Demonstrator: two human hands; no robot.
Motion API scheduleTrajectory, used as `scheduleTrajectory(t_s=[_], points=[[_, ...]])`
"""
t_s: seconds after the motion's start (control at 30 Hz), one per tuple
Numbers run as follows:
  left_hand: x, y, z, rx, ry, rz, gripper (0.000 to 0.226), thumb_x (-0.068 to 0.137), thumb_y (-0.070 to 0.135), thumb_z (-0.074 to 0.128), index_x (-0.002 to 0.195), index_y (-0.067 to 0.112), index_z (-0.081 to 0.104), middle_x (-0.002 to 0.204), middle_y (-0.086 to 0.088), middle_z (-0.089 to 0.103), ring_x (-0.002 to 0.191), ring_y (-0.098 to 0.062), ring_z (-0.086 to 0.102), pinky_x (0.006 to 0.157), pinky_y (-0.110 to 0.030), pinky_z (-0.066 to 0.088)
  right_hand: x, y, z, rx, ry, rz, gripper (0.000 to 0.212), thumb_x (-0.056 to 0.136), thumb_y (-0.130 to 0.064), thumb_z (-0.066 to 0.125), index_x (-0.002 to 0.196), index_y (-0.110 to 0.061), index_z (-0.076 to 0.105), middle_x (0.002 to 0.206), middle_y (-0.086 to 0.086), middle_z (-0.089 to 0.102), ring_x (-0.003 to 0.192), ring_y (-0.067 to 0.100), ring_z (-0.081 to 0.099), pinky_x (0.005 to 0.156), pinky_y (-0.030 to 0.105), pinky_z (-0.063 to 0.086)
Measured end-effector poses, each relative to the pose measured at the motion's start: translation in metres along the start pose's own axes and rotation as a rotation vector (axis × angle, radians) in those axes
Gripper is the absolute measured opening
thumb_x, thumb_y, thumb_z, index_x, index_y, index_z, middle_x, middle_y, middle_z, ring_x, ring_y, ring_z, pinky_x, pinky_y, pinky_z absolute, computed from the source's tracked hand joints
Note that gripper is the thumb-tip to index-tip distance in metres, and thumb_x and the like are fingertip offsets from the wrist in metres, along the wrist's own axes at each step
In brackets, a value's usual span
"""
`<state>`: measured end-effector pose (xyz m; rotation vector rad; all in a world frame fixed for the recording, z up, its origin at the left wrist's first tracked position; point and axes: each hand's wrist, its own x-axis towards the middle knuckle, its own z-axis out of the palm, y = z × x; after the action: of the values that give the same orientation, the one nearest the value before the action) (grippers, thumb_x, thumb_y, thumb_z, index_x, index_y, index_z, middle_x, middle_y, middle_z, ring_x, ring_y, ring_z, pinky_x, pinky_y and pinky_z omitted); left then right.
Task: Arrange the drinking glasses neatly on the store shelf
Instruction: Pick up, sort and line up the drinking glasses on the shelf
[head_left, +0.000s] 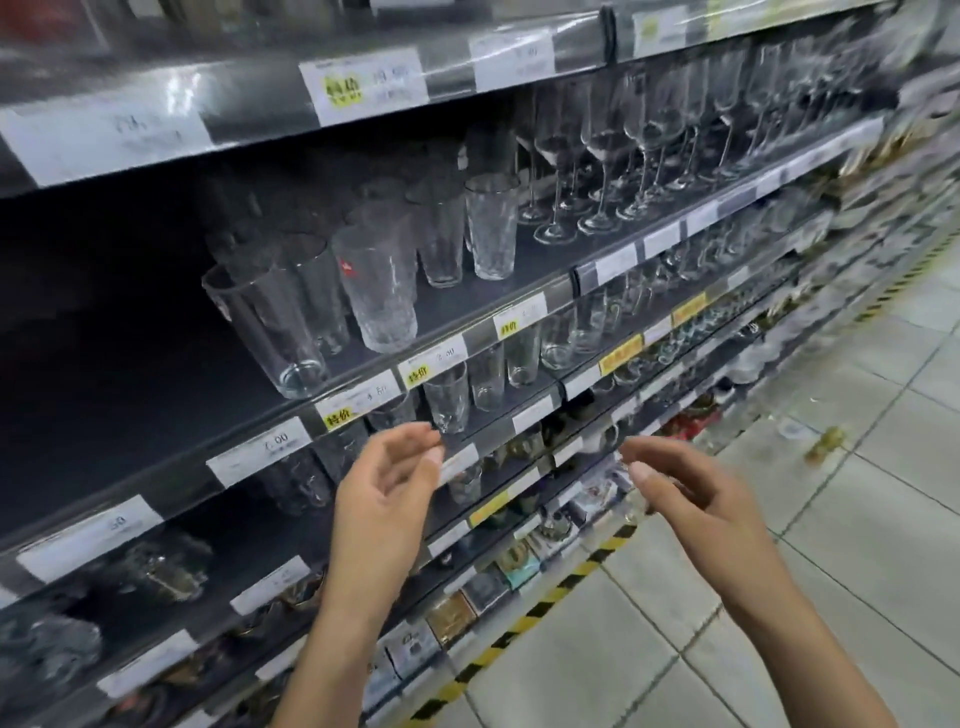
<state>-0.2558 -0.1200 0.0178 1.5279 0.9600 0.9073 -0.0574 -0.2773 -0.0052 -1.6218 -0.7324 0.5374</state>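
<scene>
The tumblers (379, 291) are kept on the middle shelf (467, 306), plain ones at the left and textured ones beside them, with the stemmed glasses (613, 156) set further right. Each kind is probably meant to be read against a price tag (358, 400) on the shelf edge. The rows are not even: one plain tumbler (270, 327) is stood close to the front edge, ahead of its group, and a gap is left between the textured ones. More glasses (447, 397) are seen on the shelf below.

Both hands are raised in front of the lower shelves, below the tumblers and apart from them. On the left hand (384, 483) the fingers (415, 434) are loosely curled, with thumb and fingertips apart; nothing is held or touched. The right hand (691, 493) is held likewise, its fingers (644, 457) relaxed and empty. A reach for a glass seems to be prepared.
</scene>
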Motion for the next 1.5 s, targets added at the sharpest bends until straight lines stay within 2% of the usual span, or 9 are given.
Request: scheduleTrajectory(t_s=[0.27,0.43,0.57,0.67,0.8,0.93,1.13,1.37,1.5], points=[[0.065,0.006,0.036,0.069,0.233,0.017,0.016,0.094,0.02,0.066,0.108,0.025,0.066,0.108,0.014,0.07,0.098,0.009,0.063,0.087,-0.013,0.048,0.11,-0.008,-0.01,0.023,0.029,-0.096,0.011,0.092,-0.028,0.066,0.1,-0.031,0.074,0.099,-0.008,0.075,0.097,0.011,0.07,0.091,0.041,0.056],[0.115,0.0,0.05,0.074,0.454,0.021,0.043,0.089,0.028,0.072,0.128,0.026,0.052,0.126,0.013,0.06,0.116,0.001,0.056,0.102,-0.021,0.042,0.195,-0.018,0.012,0.018,-0.085,-0.139,0.01,0.09,-0.035,0.068,0.099,-0.032,0.072,0.097,-0.01,0.074,0.097,0.011,0.069,0.092,0.044,0.056],[0.144,0.001,0.063,0.056,0.604,-0.015,0.069,0.084,0.035,0.076,0.142,0.024,0.04,0.139,0.008,0.05,0.127,-0.007,0.05,0.101,-0.019,0.038,0.253,-0.028,0.034,0.003,-0.189,-0.111,0.03,0.085,-0.042,0.073,0.112,-0.032,0.065,0.105,-0.013,0.07,0.099,0.005,0.066,0.095,0.037,0.054],[0.16,0.005,0.076,0.11,0.676,-0.015,0.074,0.083,0.038,0.076,0.145,0.025,0.037,0.137,0.014,0.049,0.123,-0.002,0.048,0.099,-0.019,0.035,0.289,-0.034,0.048,-0.047,-0.228,-0.147,0.052,0.083,-0.043,0.075,0.129,-0.027,0.055,0.118,-0.011,0.064,0.107,0.003,0.061,0.096,0.028,0.05],[0.177,0.009,0.087,0.185,0.726,-0.015,0.049,0.083,0.038,0.077,0.112,0.05,0.04,0.105,0.036,0.049,0.097,0.022,0.049,0.086,-0.009,0.033,0.331,-0.033,0.06,-0.13,-0.244,-0.186,0.074,0.081,-0.046,0.076,0.143,-0.026,0.042,0.134,-0.009,0.054,0.119,0.009,0.053,0.101,0.031,0.045],[0.189,0.012,0.093,0.219,0.803,-0.028,0.057,0.081,0.039,0.079,0.121,0.04,0.038,0.108,0.029,0.052,0.101,0.006,0.053,0.089,-0.018,0.037,0.359,-0.035,0.072,-0.154,-0.327,-0.19,0.083,0.079,-0.046,0.078,0.146,-0.023,0.035,0.129,-0.01,0.051,0.116,0.008,0.051,0.097,0.03,0.044],[0.21,0.008,0.104,0.31,0.954,-0.086,0.092,0.076,0.047,0.079,0.148,0.018,0.03,0.141,-0.001,0.054,0.124,-0.022,0.055,0.105,-0.036,0.045,0.383,-0.035,0.087,-0.186,-0.448,-0.165,0.066,0.079,-0.043,0.079,0.132,-0.022,0.044,0.112,-0.011,0.055,0.101,0.01,0.054,0.082,0.025,0.04],[0.223,0.014,0.112,0.41,1.071,-0.135,0.081,0.079,0.039,0.08,0.141,0.012,0.034,0.131,-0.006,0.06,0.116,-0.026,0.06,0.091,-0.028,0.045,0.395,-0.039,0.095,-0.205,-0.465,-0.167,0.073,0.074,-0.049,0.08,0.131,-0.016,0.048,0.123,-0.001,0.064,0.111,0.02,0.061,0.084,0.029,0.045],[0.223,0.018,0.114,0.451,1.114,-0.151,0.073,0.077,0.037,0.082,0.131,0.012,0.041,0.111,0.003,0.06,0.1,-0.019,0.06,0.083,-0.024,0.042,0.396,-0.036,0.09,-0.227,-0.445,-0.211,0.071,0.074,-0.047,0.081,0.129,-0.013,0.05,0.119,0.001,0.066,0.109,0.023,0.063,0.084,0.029,0.047]])
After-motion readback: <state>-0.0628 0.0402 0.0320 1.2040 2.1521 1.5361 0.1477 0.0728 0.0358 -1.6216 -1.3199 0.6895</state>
